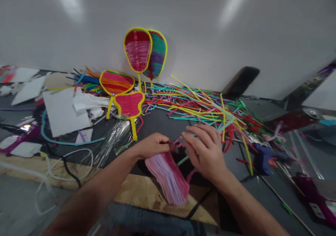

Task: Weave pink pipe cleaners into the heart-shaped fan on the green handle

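Pinching our panel (169, 181) by its far end with the left hand (155, 145) | panel just below that grip | right hand (206, 150) beside it, half curled, hold unclear to us | likely light, soft, bendable; grip edges

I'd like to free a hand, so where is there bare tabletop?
A dark patch of tabletop lies bare beyond the left hand, between the lower pink fan and the heap of colourful stems. It's crowded around the white sheets and the blue object.
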The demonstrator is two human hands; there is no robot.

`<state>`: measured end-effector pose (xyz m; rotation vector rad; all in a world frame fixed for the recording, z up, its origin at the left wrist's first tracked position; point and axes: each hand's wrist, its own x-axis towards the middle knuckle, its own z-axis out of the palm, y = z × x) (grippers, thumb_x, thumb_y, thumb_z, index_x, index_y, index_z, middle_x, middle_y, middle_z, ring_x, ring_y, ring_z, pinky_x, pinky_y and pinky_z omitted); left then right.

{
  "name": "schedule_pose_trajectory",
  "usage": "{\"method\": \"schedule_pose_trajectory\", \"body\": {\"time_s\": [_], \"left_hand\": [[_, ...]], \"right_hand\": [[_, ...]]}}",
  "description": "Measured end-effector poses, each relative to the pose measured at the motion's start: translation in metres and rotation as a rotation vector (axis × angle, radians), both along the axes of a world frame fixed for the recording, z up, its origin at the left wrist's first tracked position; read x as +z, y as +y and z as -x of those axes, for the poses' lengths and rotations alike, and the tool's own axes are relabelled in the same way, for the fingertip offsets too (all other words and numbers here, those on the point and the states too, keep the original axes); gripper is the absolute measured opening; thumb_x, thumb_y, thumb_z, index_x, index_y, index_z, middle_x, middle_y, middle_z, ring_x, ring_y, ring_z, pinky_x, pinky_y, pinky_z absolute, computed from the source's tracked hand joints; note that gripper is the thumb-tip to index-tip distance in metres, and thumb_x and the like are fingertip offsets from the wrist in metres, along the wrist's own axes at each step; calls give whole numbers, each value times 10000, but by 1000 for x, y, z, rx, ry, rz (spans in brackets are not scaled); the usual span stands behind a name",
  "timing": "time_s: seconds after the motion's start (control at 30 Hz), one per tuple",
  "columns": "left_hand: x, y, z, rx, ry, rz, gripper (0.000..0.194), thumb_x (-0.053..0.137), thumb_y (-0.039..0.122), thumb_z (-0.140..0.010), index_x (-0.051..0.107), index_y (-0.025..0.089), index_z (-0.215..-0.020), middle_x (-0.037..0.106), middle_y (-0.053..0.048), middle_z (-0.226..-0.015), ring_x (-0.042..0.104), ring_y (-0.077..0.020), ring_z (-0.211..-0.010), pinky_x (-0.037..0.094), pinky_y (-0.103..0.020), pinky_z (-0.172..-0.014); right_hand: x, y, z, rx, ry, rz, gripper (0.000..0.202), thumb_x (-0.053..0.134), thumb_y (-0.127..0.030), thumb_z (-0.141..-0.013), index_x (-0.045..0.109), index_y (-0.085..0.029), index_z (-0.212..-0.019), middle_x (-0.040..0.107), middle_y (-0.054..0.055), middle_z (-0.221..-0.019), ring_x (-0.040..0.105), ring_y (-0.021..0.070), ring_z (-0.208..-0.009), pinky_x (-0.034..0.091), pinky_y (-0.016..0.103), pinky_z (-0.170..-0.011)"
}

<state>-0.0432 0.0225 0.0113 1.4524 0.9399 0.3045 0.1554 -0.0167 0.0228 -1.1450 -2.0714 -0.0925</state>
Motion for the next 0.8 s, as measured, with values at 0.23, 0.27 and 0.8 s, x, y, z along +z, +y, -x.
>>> {"method": "schedule_pose_trajectory", "body": {"time_s": [0.23, 0.27, 0.8], "left_hand": [[-2, 5, 16, 205, -267, 354, 269, 689, 390, -672, 674, 125, -713, 631, -20, -607, 516, -90, -482, 378, -204, -500], [-2, 4, 17, 197, -301, 390, 267, 699, 384, -663, 672, 121, -702, 640, -31, -606, 532, -97, -480, 392, -211, -504], [-5, 0, 14, 135, -354, 398, 264, 684, 376, -693, 652, 114, -687, 642, -35, -600, 554, -100, -487, 399, -197, -493]], "right_hand": [[10, 6, -18, -92, 770, 25, 94, 520, -185, -840, 575, -230, -901, 582, 9, -760, 551, 145, -660, 454, 301, -625], [9, 8, -20, -108, 864, 111, 69, 517, -213, -849, 572, -223, -890, 570, 0, -733, 534, 130, -614, 445, 276, -580], [-16, 10, -3, 373, 248, 483, 202, 452, -280, -890, 638, -223, -943, 659, 36, -830, 615, 154, -744, 489, 267, -664]]}}
